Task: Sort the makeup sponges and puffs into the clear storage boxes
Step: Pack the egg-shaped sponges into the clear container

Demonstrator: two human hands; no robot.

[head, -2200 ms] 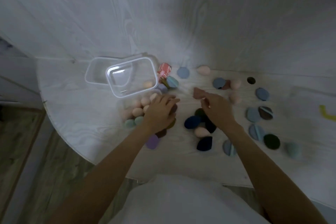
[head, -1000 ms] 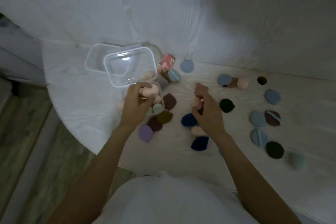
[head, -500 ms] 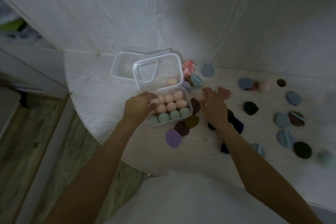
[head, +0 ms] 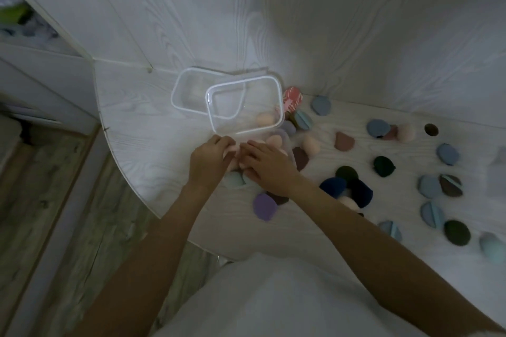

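A clear sponge box stands near the table's curved edge, mostly hidden under both hands. It holds peach sponges and teal sponges. My left hand curls around the box's left end, fingertips on a peach sponge. My right hand lies flat over the sponges with its fingers spread, and nothing is seen in it. One peach sponge lies loose just right of the box. A brown puff and a purple puff lie nearby.
Behind the hands stand a clear box and a clear lid-like box overlapping it, with a peach sponge under it. Several blue, green, navy and brown puffs lie scattered to the right. The white table curves off at left above a wooden floor.
My right hand has moved left from the loose puffs onto the sponge box, beside my left hand. The brown puff and a peach sponge now lie on the table to its right.
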